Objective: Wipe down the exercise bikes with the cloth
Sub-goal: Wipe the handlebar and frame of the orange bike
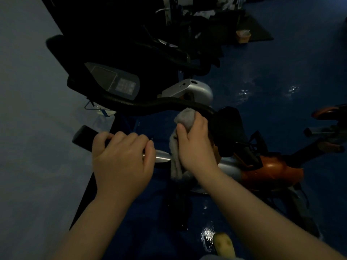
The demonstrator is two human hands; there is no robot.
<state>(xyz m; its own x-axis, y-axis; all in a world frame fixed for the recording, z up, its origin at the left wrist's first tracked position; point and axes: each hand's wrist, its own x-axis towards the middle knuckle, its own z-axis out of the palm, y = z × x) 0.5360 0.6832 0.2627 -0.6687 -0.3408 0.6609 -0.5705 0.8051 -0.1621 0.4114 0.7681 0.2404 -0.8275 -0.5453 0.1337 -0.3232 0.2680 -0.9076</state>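
An exercise bike with a silver and orange body point(270, 167) stands right below me in dim light. Its black handlebar point(150, 106) curves across the middle, with a grey console point(116, 81) behind it. My left hand point(122, 156) is closed around a black handle grip point(84, 136) at the left. My right hand point(195, 145) holds a grey cloth point(184, 119) bunched against the right end of the handlebar, and the rest of the cloth hangs down beneath the hand. A black saddle point(227, 128) sits just right of that hand.
A pale wall point(28, 109) runs along the left. Another dark exercise bike point(169, 34) stands farther ahead. A small orange box point(243, 36) rests on a dark mat at the back. The blue floor point(281, 81) is glossy. Part of another orange machine point(328, 128) shows at the right edge.
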